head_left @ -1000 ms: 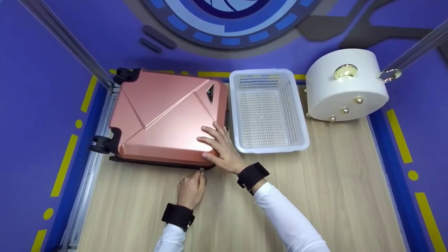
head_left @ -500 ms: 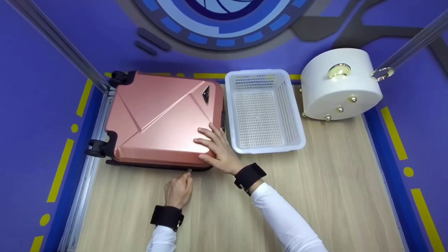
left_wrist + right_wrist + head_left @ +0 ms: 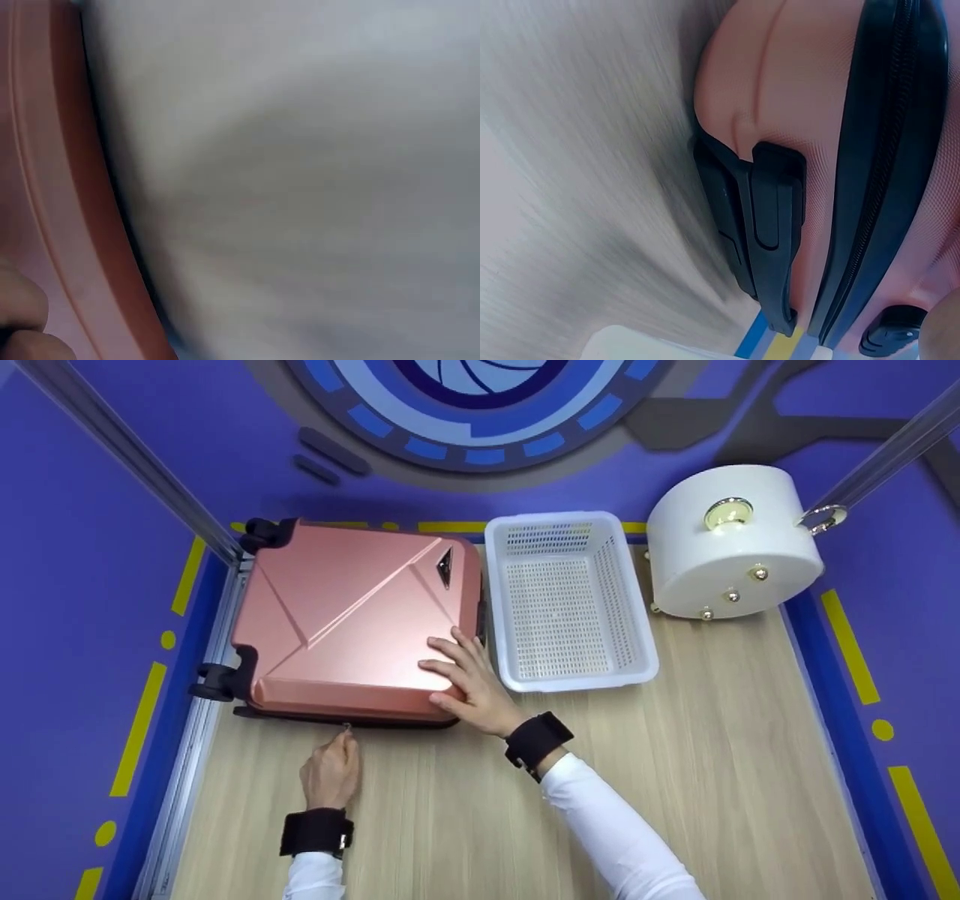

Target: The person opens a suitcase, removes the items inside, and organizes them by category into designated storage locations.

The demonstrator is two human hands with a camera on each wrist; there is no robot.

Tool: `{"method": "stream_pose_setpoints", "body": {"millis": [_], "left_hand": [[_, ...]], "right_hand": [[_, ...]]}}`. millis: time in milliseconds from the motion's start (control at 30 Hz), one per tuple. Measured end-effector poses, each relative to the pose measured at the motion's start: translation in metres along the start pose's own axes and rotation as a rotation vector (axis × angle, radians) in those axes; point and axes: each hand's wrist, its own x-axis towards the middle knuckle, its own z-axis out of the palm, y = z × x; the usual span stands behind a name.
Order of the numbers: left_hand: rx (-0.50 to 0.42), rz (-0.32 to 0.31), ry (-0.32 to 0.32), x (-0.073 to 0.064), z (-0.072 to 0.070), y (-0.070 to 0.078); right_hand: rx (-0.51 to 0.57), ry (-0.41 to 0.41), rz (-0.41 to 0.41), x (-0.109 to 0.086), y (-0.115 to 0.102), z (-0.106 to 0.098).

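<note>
A pink hard-shell suitcase (image 3: pixel 360 615) lies flat at the left of the head view, its wheels toward the left wall. My left hand (image 3: pixel 330 774) pinches a small metal zipper pull (image 3: pixel 347 727) at the suitcase's near side, left of its middle. On the suitcase's near right corner, my right hand (image 3: pixel 474 690) rests with fingers spread. The right wrist view shows the dark zipper (image 3: pixel 881 150) running between the two shells, beside the black handle (image 3: pixel 772 232). Fingers (image 3: pixel 22 307) show at the lower left of the left wrist view, but the zipper pull is hidden there.
Close to the suitcase's right side stands a white perforated plastic basket (image 3: pixel 577 685). Farther right is a white rounded case (image 3: pixel 735 532) with gold studs and metal rings. Blue walls (image 3: pixel 90 547) border the wood-grain surface (image 3: pixel 637 780) at the back and sides.
My left hand has slid left along the suitcase's near side, carrying the zipper pull with it. The right hand has stayed on the same corner.
</note>
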Motion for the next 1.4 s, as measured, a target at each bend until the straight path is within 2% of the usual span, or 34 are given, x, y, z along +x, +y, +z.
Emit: {"method": "stream_pose_setpoints", "body": {"millis": [200,467,733,900,1000,1167,1300,1400], "left_hand": [[0.044,-0.076,0.017,0.01,-0.022,-0.023],[0.072,-0.236,-0.007,0.031,-0.055,-0.054],[0.134,-0.282,-0.071,0.059,-0.083,-0.087],[0.121,-0.317,-0.114,0.069,-0.089,-0.094],[0.102,-0.332,-0.097,0.067,-0.089,-0.092],[0.093,-0.321,-0.013,0.06,-0.085,-0.084],[0.075,-0.319,0.019,0.045,-0.08,-0.082],[0.057,-0.321,0.04,0.032,-0.076,-0.077]], "right_hand": [[0.013,-0.005,0.014,0.0,0.0,0.001],[-0.003,0.007,0.012,0.0,0.002,0.001],[0.012,0.004,0.013,0.001,0.002,0.001],[0.019,-0.018,0.008,0.0,0.002,0.0],[0.021,-0.013,-0.01,0.0,0.002,0.0],[0.007,-0.023,-0.039,0.002,0.002,-0.004],[0.002,-0.023,-0.047,0.003,0.003,-0.009],[-0.011,0.034,-0.066,0.007,0.005,-0.01]]}}
